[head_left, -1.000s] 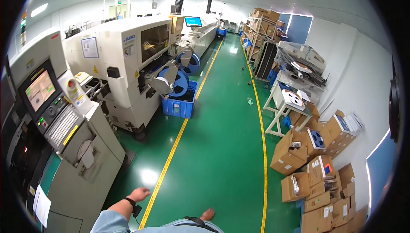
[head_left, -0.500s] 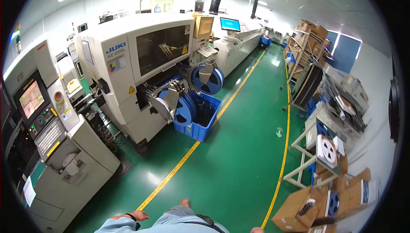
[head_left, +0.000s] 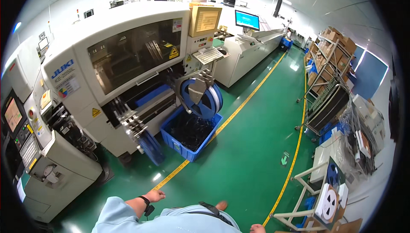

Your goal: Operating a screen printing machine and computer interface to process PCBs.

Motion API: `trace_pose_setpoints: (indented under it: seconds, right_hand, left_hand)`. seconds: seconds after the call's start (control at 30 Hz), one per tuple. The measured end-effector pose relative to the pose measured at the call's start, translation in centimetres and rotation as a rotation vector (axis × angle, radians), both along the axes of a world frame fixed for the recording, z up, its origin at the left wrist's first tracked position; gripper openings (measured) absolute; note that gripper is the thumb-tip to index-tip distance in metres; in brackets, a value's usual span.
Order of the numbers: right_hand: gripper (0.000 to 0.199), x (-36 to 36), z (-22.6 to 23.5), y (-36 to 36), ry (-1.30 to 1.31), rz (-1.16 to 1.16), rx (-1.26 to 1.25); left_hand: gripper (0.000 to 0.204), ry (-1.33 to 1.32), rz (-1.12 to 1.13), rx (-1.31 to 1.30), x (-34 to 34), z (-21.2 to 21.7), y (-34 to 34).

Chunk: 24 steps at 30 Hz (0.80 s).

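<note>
Hanging empty with loosely curled grip, the left hand point(head_left: 156, 196) nears a blue crate point(head_left: 190, 132); right hand point(head_left: 257, 228) unclear.

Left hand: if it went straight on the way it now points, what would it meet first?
The left hand points right and slightly forward, over bare green floor beside the yellow floor line. The way looks free; it holds nothing, though depth is unclear.
</note>
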State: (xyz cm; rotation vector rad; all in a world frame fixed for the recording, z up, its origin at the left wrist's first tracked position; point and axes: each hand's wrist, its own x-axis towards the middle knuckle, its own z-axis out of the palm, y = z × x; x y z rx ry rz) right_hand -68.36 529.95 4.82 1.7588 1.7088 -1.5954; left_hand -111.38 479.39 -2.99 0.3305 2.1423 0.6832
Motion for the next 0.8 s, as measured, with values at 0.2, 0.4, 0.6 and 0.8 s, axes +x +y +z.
trace_pose_setpoints:
  seconds: [0.2,0.4,0.6,0.8]
  right_hand:
    - [0.009,-12.6,-5.2,26.0,-0.019,0.185,0.125]
    - [0.012,-36.1,-4.3,49.3,0.294,0.631,0.709]
    - [0.028,-67.0,11.5,48.4,0.499,0.826,0.634]
    - [0.028,-87.0,18.9,41.7,0.742,1.12,0.614]
  left_hand:
    - [0.041,-0.012,0.21,-0.175,-4.9,-1.8,12.0]
    - [0.04,-0.176,0.181,-0.241,-4.2,0.1,21.7]
    - [0.037,-0.24,0.576,-0.188,-6.2,-0.3,29.7]
    - [0.035,-0.213,0.751,-0.069,-14.1,1.0,36.0]
